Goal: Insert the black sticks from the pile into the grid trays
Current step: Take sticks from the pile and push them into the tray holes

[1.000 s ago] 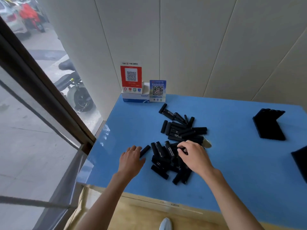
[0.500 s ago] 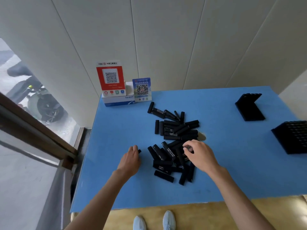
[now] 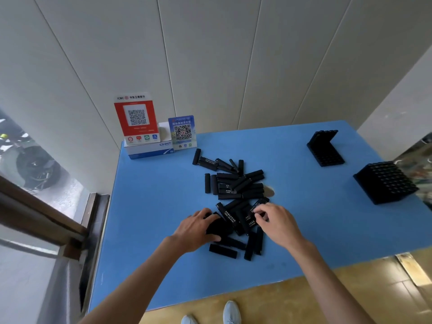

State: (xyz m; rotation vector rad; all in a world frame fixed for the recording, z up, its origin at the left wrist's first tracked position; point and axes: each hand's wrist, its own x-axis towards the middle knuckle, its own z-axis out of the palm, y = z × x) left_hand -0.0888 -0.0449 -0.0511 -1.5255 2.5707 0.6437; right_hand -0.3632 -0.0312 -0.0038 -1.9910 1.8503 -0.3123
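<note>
A blue table (image 3: 145,206) fills the middle of the frame, and a pile (image 3: 233,185) of black sticks lies loose on it at centre, the sticks crossing one another at all angles (some carry small white lettering). Both hands work at the near, lower end of that pile. The left hand (image 3: 196,230) sits just left of centre, its fingers curled around a dark bunch of sticks; that bunch is blurred, so how many it holds cannot be told. The right hand (image 3: 278,223) sits just right of centre, its fingertips (image 3: 257,212) bent down and pinching the end of a lettered stick (image 3: 258,205) that lies on the pile. A few sticks lie apart below the hands, nearest the table's front edge.

Two black grid trays stand well apart from the pile at the right of the frame. The far tray (image 3: 326,148), at upper right, has one part lying flat and another standing up behind it. The near tray (image 3: 385,181), at the right edge, is a thicker block with rows of round holes on top.

At the upper left corner of the table a white box (image 3: 149,149) stands against the wall, with a red sign (image 3: 136,120) and a blue sign (image 3: 182,132) by it, each showing a QR code.
</note>
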